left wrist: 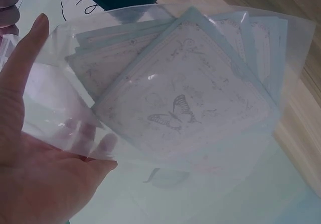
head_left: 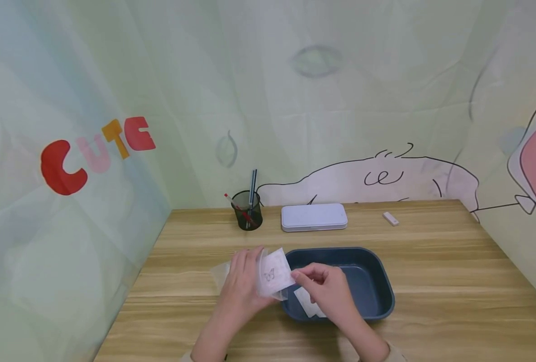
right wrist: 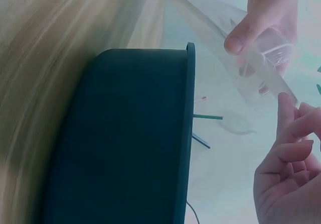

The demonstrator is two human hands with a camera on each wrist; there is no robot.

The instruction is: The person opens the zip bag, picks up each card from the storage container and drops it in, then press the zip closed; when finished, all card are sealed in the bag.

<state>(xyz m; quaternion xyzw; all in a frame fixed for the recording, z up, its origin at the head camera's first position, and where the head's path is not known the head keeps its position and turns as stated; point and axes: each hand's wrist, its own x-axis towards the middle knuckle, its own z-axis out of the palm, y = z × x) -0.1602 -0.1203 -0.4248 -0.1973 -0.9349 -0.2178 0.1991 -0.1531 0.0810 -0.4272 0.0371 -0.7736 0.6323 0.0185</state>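
Between printed cloth walls (head_left: 268, 110), hands (head_left: 243, 284) (head_left: 331, 291) hold cards (head_left: 276, 271) above a wood-grain table (head_left: 449, 266).

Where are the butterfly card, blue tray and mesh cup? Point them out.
Butterfly card (head_left: 277, 272): head view, middle of its printed face.
Blue tray (head_left: 368, 289): head view, bare inside floor.
Mesh cup (head_left: 256, 217): head view, front wall.
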